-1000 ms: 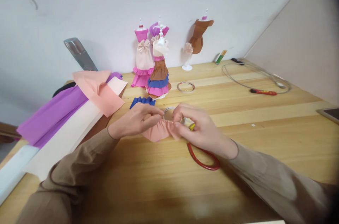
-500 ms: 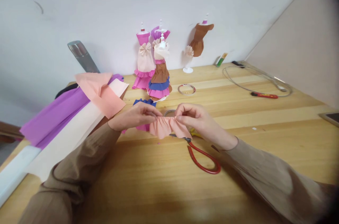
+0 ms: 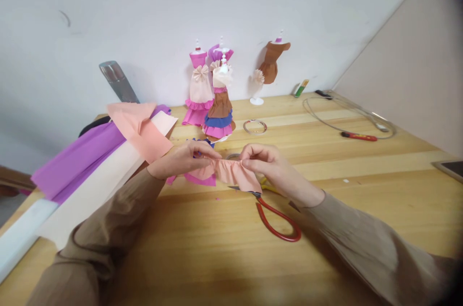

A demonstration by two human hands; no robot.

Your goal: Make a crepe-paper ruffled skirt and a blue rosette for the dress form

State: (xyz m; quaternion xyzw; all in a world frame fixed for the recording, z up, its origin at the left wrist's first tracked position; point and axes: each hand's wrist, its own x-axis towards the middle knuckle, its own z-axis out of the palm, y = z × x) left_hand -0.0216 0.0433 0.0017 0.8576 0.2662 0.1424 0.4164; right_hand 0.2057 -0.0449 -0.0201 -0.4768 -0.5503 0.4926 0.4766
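Observation:
A gathered strip of peach crepe paper [image 3: 237,175] hangs between my two hands, its ruffled lower edge loose. My left hand [image 3: 186,159] pinches the strip's upper edge on the left, and its fingers cover part of the paper. At the other end, my right hand [image 3: 264,164] grips the top edge between thumb and fingers. Below the strip lie scissors [image 3: 278,229] with red handles, their blades partly hidden by the paper. Pink crepe paper [image 3: 202,179] and a blue ruffled piece [image 3: 202,142] lie on the table behind my left hand.
Small dress forms in crepe-paper dresses [image 3: 219,103] stand by the wall, with a brown one [image 3: 271,62] farther right. Purple paper [image 3: 81,156] and peach sheets [image 3: 144,127] are piled left. A wire coil [image 3: 255,126], a red-handled tool [image 3: 359,137] and a glue stick [image 3: 301,88] rest on the table.
More of the peach strip shows under my left hand, spreading further left. My right hand keeps its pinch. The view has tilted slightly, so the background sits lower.

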